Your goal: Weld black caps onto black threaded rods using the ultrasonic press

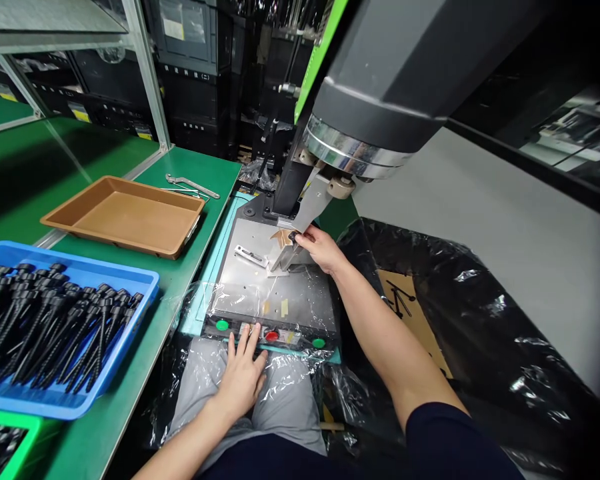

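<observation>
My right hand (pixel 321 248) pinches a small black part (pixel 293 237) at the metal fixture (pixel 285 257), under the machine's angled metal tool (pixel 313 203). My left hand (pixel 244 370) has its fingers spread and holds nothing. Its fingertips rest at the front edge of the machine base (pixel 250 303), between a green button (pixel 222 325) and a red button (pixel 272 336). A small slotted metal bracket (pixel 251 256) lies on the base plate, left of the fixture.
On the green table (pixel 200 163) at left are a brown tray (pixel 130 210), a wrench (pixel 193 185) and a blue tray (pixel 153 283) of black ribbed parts. A green bin (pixel 35 433) stands at lower left. Black plastic sheeting (pixel 460 287) hangs at right.
</observation>
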### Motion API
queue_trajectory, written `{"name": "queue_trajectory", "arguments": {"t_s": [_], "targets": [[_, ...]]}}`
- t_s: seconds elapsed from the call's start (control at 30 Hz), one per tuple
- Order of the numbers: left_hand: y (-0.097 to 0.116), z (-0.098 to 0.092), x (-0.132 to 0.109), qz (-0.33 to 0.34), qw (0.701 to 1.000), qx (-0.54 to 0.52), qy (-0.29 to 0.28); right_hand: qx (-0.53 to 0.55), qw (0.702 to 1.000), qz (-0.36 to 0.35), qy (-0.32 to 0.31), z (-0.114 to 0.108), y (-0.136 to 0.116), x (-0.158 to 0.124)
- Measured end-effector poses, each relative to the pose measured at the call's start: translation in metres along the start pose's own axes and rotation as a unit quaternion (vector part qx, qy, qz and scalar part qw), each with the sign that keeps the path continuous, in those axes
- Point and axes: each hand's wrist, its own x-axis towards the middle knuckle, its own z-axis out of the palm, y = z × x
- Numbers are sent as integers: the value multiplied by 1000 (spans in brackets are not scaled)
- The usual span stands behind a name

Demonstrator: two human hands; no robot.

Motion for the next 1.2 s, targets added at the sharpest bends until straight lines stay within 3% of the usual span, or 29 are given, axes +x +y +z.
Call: {"name": "queue_trajectory", "arguments": {"t_s": [0.23, 0.33, 0.43, 0.53, 0.67, 0.77, 0.87, 1.0, 1.1, 1.2], "targets": [[2, -4, 0, 2, 1000, -13, 24, -8, 1000, 8, 7, 2, 5, 0], [-1, -14, -1, 10, 999, -25, 41, -29, 998, -2, 47, -7, 20, -12], [-16, -33, 10, 0, 995, -38, 90, -148, 987, 34, 46, -22, 41, -31], [-44, -58, 37, -34, 990, -18, 137, -296, 953, 48, -37, -31, 55, -47], [-80, -85, 80, -139, 982, 86, 95, -409, 905, 13, -114, -36, 53, -53], [-99, -99, 98, -206, 969, 133, 10, -401, 908, -29, -115, -49, 42, -53], [-116, -117, 101, -210, 975, 52, -47, -329, 937, -41, -109, -75, 26, -51], [-135, -155, 104, -170, 969, -179, -21, -250, 962, 4, -107, -109, 0, -41], [-141, -192, 119, -137, 957, -257, -7, -239, 966, 11, -95, -118, -13, -22], [-145, -224, 141, -156, 953, -259, 0, -256, 964, 15, -73, -115, -18, 2]]}}
